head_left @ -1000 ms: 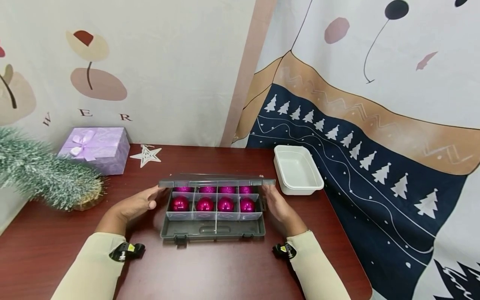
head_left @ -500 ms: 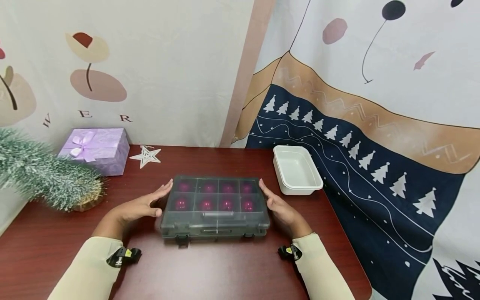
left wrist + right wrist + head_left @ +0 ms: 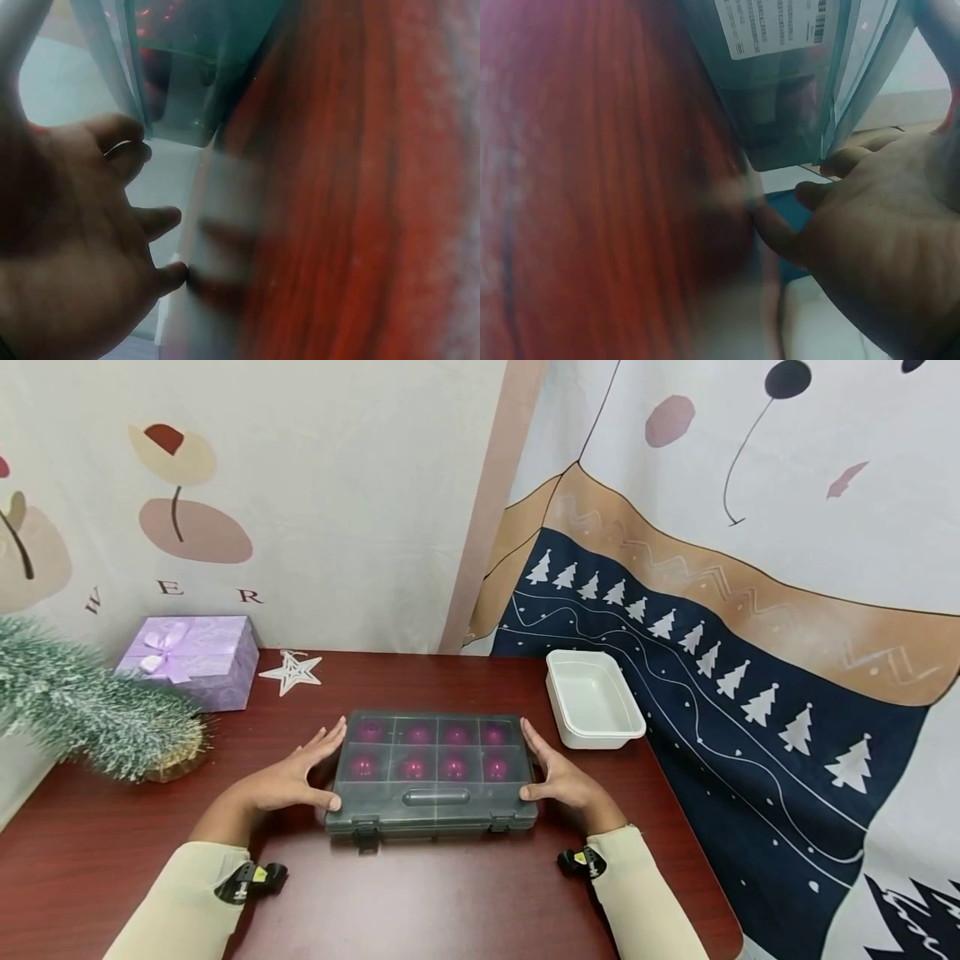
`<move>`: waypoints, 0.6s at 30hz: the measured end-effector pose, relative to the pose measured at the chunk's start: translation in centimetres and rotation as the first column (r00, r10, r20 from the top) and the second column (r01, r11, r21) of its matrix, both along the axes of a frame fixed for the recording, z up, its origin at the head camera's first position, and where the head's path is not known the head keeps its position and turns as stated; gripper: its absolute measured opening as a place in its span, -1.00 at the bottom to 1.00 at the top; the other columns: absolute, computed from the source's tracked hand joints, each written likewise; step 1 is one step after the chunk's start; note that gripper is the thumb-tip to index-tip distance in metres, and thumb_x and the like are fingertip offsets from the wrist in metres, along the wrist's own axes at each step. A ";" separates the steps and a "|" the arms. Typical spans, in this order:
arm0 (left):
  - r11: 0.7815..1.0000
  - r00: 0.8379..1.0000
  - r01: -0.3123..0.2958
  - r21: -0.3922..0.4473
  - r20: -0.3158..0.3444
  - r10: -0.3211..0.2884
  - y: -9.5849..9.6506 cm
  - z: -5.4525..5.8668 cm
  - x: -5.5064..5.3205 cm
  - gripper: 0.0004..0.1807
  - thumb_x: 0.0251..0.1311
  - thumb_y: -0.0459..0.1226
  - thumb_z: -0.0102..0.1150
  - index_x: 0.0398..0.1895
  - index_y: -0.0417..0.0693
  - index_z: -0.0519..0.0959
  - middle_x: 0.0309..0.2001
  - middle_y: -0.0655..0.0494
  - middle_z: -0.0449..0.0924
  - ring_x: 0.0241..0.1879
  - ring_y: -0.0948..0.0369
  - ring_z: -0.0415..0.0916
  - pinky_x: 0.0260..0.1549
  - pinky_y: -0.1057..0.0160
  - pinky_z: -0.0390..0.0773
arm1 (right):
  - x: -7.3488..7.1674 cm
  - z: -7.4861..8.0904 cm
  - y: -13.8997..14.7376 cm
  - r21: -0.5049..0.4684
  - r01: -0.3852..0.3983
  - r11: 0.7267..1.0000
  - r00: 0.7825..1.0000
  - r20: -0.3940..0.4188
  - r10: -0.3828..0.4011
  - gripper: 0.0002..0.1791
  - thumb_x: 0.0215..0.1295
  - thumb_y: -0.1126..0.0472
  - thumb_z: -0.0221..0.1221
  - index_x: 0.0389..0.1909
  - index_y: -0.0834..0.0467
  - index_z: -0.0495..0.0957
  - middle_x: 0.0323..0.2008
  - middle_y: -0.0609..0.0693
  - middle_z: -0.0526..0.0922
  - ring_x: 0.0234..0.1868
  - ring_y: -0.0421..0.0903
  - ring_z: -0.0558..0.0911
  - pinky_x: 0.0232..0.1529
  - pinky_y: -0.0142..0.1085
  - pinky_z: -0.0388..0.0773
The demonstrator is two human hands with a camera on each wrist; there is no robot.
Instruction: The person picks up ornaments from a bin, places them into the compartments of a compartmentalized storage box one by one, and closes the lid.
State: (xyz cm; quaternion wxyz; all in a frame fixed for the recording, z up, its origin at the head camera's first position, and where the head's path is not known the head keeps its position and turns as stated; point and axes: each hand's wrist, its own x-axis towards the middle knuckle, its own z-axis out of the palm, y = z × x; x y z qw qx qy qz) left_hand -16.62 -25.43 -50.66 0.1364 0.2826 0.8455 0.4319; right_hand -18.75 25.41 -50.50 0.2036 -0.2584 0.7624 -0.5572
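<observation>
A dark translucent organizer box [image 3: 435, 777] lies on the table with its lid down. Through the lid, shiny magenta balls [image 3: 412, 767] show in two rows of compartments. My left hand [image 3: 281, 785] is at the box's left side, fingers extended toward the back corner and thumb at the lid's front left. On the opposite side, my right hand [image 3: 566, 781] mirrors it, its thumb at the lid's right edge. Both wrist views show the fingers of the left hand [image 3: 82, 225] and right hand [image 3: 877, 232] spread along the box's ends. A white label [image 3: 772, 26] appears on the box.
A white plastic tub [image 3: 596, 702] stands behind and right of the box. At the back left are a white star ornament [image 3: 292, 672], a purple gift box [image 3: 191, 660] and a frosted small tree [image 3: 82, 702]. The table [image 3: 420, 910] ends at a printed curtain [image 3: 637, 693].
The lid, partly raised a second ago, has come down over the balls. Both hands have followed it along the sides, and the thumbs have moved in to the lid's edges.
</observation>
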 end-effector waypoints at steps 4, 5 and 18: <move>0.999 0.999 -0.033 -0.035 -0.040 0.031 0.4 0.7 0.9 0.41 0.12 -0.06 0.66 0.79 -0.25 -0.17 0.79 -0.36 -0.41 0.68 -0.58 -0.48 0.37 -0.83 -0.45 | 0.7 0.5 0.3 0.037 -0.021 0.999 0.999 -0.024 0.022 0.60 0.12 -0.26 0.61 0.80 0.12 -0.39 0.81 0.18 -0.43 0.81 0.34 -0.29 0.72 0.40 -0.16; 0.999 0.998 -0.038 -0.035 -0.056 0.036 0.6 0.8 1.2 0.39 0.13 -0.06 0.65 0.80 -0.24 -0.16 0.79 -0.36 -0.39 0.68 -0.60 -0.46 0.36 -0.84 -0.42 | 1.0 0.7 0.3 0.049 -0.029 0.998 0.999 -0.030 0.030 0.59 0.12 -0.24 0.61 0.81 0.13 -0.38 0.81 0.18 -0.44 0.80 0.35 -0.30 0.71 0.41 -0.14; 0.997 0.993 -0.062 -0.040 -0.106 0.058 2.0 0.6 3.2 0.23 0.16 -0.02 0.61 0.80 0.02 0.06 0.83 -0.20 -0.34 0.68 -0.60 -0.37 0.35 -0.86 -0.33 | 3.3 1.4 0.3 0.239 0.021 0.971 0.994 -0.111 0.006 0.45 0.12 -0.05 0.66 0.82 0.04 -0.16 0.83 0.08 -0.37 0.83 0.21 -0.27 0.69 0.31 0.13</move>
